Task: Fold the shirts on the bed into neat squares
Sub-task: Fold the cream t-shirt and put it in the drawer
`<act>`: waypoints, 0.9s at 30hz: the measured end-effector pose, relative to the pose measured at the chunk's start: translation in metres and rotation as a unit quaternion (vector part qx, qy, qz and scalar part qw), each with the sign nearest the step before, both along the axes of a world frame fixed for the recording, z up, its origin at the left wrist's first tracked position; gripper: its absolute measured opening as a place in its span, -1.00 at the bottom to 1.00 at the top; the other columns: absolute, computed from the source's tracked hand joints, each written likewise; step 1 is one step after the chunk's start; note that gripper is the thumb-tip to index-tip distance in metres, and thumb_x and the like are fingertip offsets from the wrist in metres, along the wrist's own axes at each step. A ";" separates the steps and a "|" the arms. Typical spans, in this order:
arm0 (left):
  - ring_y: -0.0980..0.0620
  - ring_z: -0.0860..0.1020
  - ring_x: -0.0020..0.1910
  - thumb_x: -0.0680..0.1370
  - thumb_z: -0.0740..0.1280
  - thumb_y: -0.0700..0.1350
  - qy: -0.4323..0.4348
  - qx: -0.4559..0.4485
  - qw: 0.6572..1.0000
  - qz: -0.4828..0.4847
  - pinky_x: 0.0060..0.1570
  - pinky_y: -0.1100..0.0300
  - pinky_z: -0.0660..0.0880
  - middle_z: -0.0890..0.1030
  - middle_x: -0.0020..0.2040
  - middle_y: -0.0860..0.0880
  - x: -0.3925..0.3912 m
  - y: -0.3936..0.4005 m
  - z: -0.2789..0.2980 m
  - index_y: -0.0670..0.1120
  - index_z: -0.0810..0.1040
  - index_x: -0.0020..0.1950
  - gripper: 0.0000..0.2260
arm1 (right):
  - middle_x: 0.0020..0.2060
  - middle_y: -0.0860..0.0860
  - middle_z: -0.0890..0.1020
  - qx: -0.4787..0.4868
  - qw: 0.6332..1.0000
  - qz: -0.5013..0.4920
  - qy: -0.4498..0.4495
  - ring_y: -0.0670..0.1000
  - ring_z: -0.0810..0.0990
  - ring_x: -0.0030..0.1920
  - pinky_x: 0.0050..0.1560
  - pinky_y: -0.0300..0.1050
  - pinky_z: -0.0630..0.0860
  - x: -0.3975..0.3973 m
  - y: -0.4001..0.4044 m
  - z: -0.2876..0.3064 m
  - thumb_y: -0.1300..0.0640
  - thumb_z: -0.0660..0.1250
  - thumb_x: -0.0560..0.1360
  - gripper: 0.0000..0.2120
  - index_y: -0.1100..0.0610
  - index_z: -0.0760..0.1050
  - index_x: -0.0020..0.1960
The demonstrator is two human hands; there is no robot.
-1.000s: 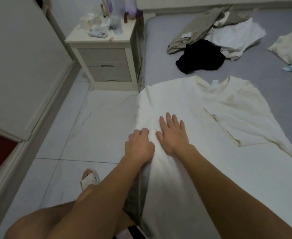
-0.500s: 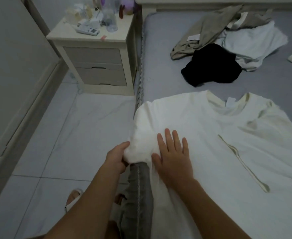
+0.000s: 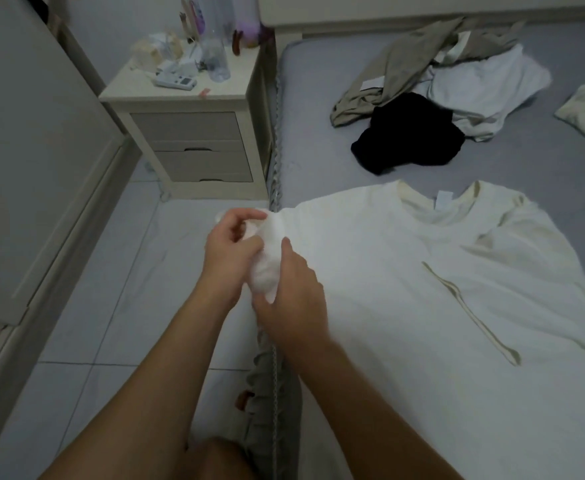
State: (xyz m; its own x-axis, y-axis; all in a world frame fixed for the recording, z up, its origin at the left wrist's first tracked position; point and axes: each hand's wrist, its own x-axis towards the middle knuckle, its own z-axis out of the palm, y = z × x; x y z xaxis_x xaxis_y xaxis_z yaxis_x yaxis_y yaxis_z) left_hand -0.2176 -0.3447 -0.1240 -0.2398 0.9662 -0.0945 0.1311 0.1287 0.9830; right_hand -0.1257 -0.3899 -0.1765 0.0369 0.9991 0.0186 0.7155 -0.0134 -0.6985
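White shirt sleeve (image 3: 267, 258) bunched between both hands — left (image 3: 230, 244), right (image 3: 293, 306).

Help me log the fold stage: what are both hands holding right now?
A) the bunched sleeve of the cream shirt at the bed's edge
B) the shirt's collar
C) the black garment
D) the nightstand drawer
A: the left hand and right hand both grip the bunched sleeve of the cream shirt at the bed's edge.
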 end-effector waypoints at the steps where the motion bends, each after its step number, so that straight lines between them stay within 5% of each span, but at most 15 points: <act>1: 0.08 0.56 -0.10 0.41 0.26 -0.41 0.004 0.034 0.997 -0.070 -0.22 0.20 0.58 0.60 -0.07 0.09 0.012 0.000 0.008 0.07 0.61 -0.02 -0.60 | 0.29 -0.03 0.53 -0.016 0.996 -0.044 0.077 0.02 0.53 0.26 0.23 -0.11 0.49 0.005 0.003 0.004 -0.10 0.27 0.57 -0.43 0.01 0.22 0.51; 3: 0.07 0.54 -0.20 0.42 0.31 -0.36 -0.031 0.055 0.974 -0.216 -0.24 0.27 0.54 0.61 -0.12 0.07 0.037 0.001 0.016 0.05 0.61 0.12 -0.61 | -0.05 -0.07 0.64 -0.048 0.973 -0.126 0.187 0.05 0.64 0.06 -0.06 -0.20 0.55 0.025 0.003 0.005 0.01 0.24 0.60 -0.73 0.04 0.45 0.27; 6: -0.06 0.64 -0.08 0.53 0.29 -0.30 -0.084 0.008 0.964 -0.252 -0.12 0.07 0.58 0.66 0.02 -0.07 0.065 0.003 -0.002 -0.01 0.54 0.27 -0.64 | -0.04 0.08 0.67 -0.116 0.877 -0.270 0.381 0.10 0.68 -0.05 -0.09 0.02 0.65 0.070 -0.009 -0.005 0.18 0.24 0.58 -0.80 0.12 0.55 0.16; 8: -0.05 0.61 0.08 0.52 0.25 -0.32 0.021 -0.042 0.993 -0.108 0.14 -0.04 0.54 0.63 0.10 -0.03 0.069 0.002 -0.032 0.01 0.56 0.23 -0.64 | -0.02 0.14 0.68 -0.163 0.782 -0.342 0.495 0.07 0.70 -0.14 -0.15 0.01 0.67 0.099 -0.015 -0.011 0.27 0.19 0.55 -0.75 0.18 0.55 0.16; 10: -0.09 0.46 0.30 0.50 0.25 -0.28 0.224 -0.054 0.972 -0.054 0.38 0.00 0.35 0.52 0.28 -0.05 0.064 -0.003 -0.062 -0.03 0.50 0.30 -0.61 | -0.06 0.15 0.65 -0.189 0.745 -0.358 0.531 0.07 0.66 -0.22 -0.16 0.02 0.68 0.118 -0.014 -0.011 0.27 0.19 0.52 -0.81 0.21 0.55 0.06; 13: -0.09 0.09 0.55 0.54 0.25 -0.09 0.429 -0.038 0.882 -0.190 0.50 -0.02 -0.01 0.16 0.58 -0.07 0.068 -0.012 -0.093 -0.02 0.23 0.54 -0.44 | 0.02 0.08 0.60 -0.183 0.786 -0.351 0.475 0.06 0.62 -0.02 0.01 0.11 0.65 0.135 -0.001 -0.011 0.09 0.36 0.50 -0.82 0.14 0.56 0.06; 17: -0.07 -0.18 0.58 0.56 0.20 0.10 0.468 -0.016 0.852 -0.232 0.51 -0.12 -0.17 -0.14 0.62 0.00 0.078 -0.017 -0.099 0.13 -0.05 0.60 -0.32 | 0.21 0.01 0.51 -0.169 0.872 -0.316 0.332 0.07 0.51 0.23 0.33 0.07 0.44 0.142 0.023 -0.005 -0.09 0.45 0.42 -0.40 0.16 0.41 0.35; 19: -0.08 -0.27 0.57 0.58 0.13 0.23 0.493 -0.016 0.831 -0.258 0.50 -0.13 -0.21 -0.24 0.61 -0.01 0.083 -0.019 -0.097 0.17 -0.10 0.60 -0.34 | 0.11 0.00 0.51 -0.172 0.897 -0.289 0.287 0.05 0.53 0.16 0.23 -0.05 0.46 0.141 0.036 -0.005 -0.06 0.46 0.43 -0.47 0.15 0.43 0.30; 22: -0.10 -0.33 0.56 0.53 -0.05 0.42 0.527 -0.009 0.800 -0.288 0.50 -0.16 -0.25 -0.34 0.59 -0.01 0.092 -0.026 -0.092 0.20 -0.15 0.59 -0.30 | -0.21 -0.05 0.61 -0.161 0.936 -0.229 0.215 0.05 0.62 -0.06 -0.08 -0.13 0.48 0.143 0.044 -0.001 0.07 0.37 0.48 -0.90 0.10 0.54 -0.09; 24: -0.06 -0.33 0.56 0.44 -0.06 0.52 0.504 0.034 0.812 -0.293 0.48 -0.11 -0.26 -0.34 0.59 0.03 0.094 -0.032 -0.089 0.21 -0.15 0.59 -0.20 | -0.39 -0.07 0.56 -0.116 0.937 -0.243 0.222 0.01 0.56 -0.26 -0.21 -0.12 0.44 0.156 0.041 0.002 0.10 0.30 0.46 -0.82 0.11 0.50 -0.31; 27: -0.03 -0.29 0.57 0.36 0.10 0.55 0.505 0.068 0.789 -0.343 0.48 -0.04 -0.19 -0.27 0.60 0.05 0.099 -0.040 -0.086 0.21 -0.17 0.58 -0.08 | -0.35 0.04 0.63 -0.126 0.933 -0.258 0.216 0.08 0.59 -0.26 -0.22 -0.04 0.51 0.184 0.034 0.003 0.10 0.27 0.40 -0.78 0.26 0.54 -0.27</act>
State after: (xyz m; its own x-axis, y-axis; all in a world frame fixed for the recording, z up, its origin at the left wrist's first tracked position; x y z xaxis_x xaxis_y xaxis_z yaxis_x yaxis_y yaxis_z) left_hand -0.1184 -0.3850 -0.2100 0.4584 0.8857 -0.0737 0.8493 -0.4121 0.3301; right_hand 0.0580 -0.3560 -0.1736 0.4644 0.8169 -0.3421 0.2200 -0.4805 -0.8489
